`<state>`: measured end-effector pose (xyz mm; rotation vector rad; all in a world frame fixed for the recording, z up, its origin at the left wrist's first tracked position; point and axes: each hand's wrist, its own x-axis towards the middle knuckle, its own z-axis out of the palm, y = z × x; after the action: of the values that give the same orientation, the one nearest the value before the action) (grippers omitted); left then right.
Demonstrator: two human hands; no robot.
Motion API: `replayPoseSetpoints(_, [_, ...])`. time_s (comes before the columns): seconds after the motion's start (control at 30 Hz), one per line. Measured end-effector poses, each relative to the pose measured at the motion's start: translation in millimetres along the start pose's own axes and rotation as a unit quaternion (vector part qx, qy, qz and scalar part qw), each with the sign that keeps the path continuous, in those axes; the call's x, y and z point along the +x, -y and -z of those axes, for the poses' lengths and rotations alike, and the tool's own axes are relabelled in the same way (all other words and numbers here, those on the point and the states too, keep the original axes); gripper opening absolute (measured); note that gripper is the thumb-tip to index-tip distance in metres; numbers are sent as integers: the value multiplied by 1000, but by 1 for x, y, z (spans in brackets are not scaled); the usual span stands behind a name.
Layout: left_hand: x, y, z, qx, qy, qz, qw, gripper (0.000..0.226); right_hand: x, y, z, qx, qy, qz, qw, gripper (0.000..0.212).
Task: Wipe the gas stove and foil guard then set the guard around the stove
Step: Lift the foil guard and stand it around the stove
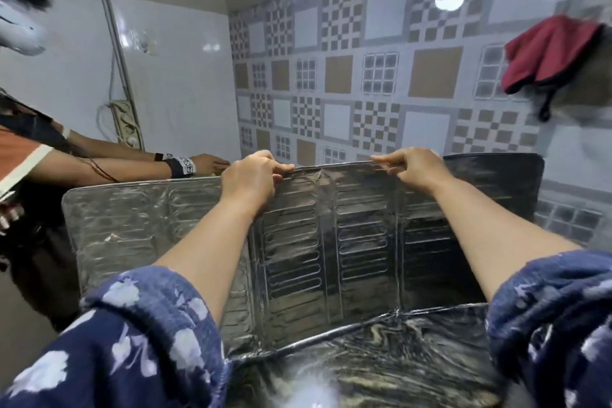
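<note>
Tiled wall: patterned squares in grey, white and tan, rising behind everything; plain white tiles on the adjoining wall at left.
Foil guard: folded silver panels with pressed ribs, standing upright in front of the wall, long axis running left to right; a left wing and a darker right wing spread outward, a lower flap bent toward the camera.
Table: dark marbled surface under the guard's lower edge – stove itself not in view, hidden or out of frame.
Key relation: guard's top edge directly under both sets of fingers, centre panel between the two hands, neither hand clearly nearer; stove position relative to the guard cannot be told.
Sleeves: dark blue with white flower print, pushed up on both forearms.
Red cloth: draped high at right, well apart from the guard.
Left hand: fingers curled over the top edge of the centre panel, grasping it.
Right hand: fingers pinching the same top edge, further right.
Second person: forearms reaching in from the left behind the guard's left wing – dark wristband with white printed marks, too blurred to read.
Likely step: positioning the guard, judged from the two-handed hold.
Other writing: none legible.
</note>
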<state>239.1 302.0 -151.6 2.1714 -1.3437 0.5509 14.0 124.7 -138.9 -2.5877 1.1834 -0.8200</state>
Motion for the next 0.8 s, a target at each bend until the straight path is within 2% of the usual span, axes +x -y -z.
replayPoseSetpoints(0.2, [-3, -9, 1, 14, -7, 18, 1000, 15, 0, -28, 0, 22, -27, -9, 999, 54])
replayPoseSetpoints(0.4, [6, -7, -1, -21, -11, 31, 999, 14, 14, -30, -1, 35, -89, 8, 995, 39])
replayPoseSetpoints(0.53, [26, -13, -4, -46, -14, 34, 998, 17, 29, -29, 9, 29, -103, 18, 994, 39])
replayPoseSetpoints(0.63, [39, -27, -6, -70, -12, 34, 997, 13, 33, -33, 18, 35, -108, 9, 994, 35])
replayPoseSetpoints(0.8, [73, -64, -10, -104, -17, 3, 994, 15, 42, -47, 57, -5, -171, -6, 985, 33])
